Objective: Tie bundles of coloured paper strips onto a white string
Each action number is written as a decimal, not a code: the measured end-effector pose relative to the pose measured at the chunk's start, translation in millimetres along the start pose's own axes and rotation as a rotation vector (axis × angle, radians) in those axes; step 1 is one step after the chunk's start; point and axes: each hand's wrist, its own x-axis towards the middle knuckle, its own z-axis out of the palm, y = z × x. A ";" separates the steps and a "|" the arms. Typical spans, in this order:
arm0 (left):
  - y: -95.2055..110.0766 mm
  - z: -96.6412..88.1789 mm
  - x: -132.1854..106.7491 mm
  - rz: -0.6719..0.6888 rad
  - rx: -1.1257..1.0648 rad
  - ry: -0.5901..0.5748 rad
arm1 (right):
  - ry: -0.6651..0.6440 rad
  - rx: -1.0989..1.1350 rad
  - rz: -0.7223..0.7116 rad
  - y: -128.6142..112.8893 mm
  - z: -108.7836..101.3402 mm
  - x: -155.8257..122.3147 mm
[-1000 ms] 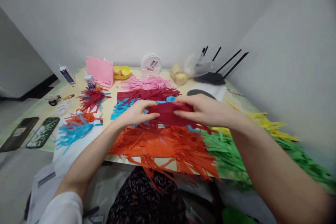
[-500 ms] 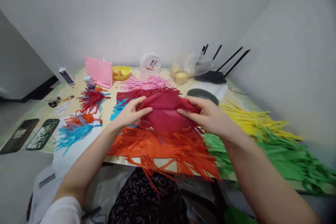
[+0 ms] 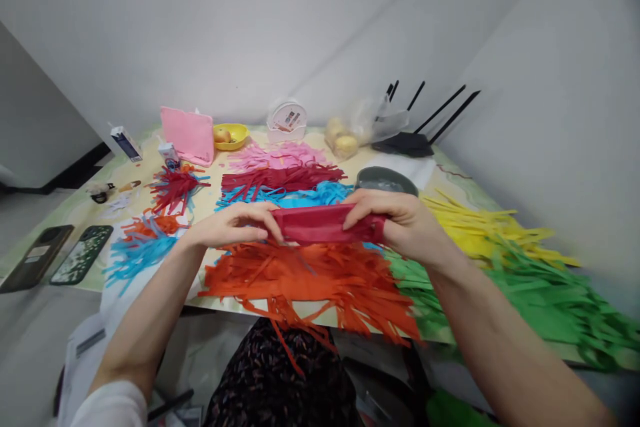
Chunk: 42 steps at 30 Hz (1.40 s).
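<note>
Looks to me like this is the folding/flattening stage: there's a red sheet (image 3: 315, 225) bunched into a narrow, level band, held up in the air over the table (image 3: 204, 203), just past the near orange fringe (image 3: 305, 285). The right hand (image 3: 395, 219) has a proper hold on one end, fingers curled over the front. The left hand (image 3: 235, 223) is at the other end, fingers half bent and touching the edge, but tbh I can't tell if it's really pinching or just smoothing. A blue fringe (image 3: 305, 198) lies right behind, with the dark bowl (image 3: 386, 179) near the right hand. IMO the next move calls for a firm pinch at the left end, lining up the edges and keeping light tension so the fold doesn't pop open. Stuff looks thin and floppy, so don't yank it.
</note>
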 end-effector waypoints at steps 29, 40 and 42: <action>6.3 51.0 20.5 -0.255 1.145 0.274 | -0.253 -0.788 -0.005 -21.8 23.6 18.1; 8.3 58.1 -5.0 -0.326 1.019 0.352 | -0.459 -1.082 0.035 -37.0 46.6 27.8; 10.7 52.3 7.8 -0.183 0.864 0.309 | -0.505 -0.995 0.035 -41.8 46.2 30.4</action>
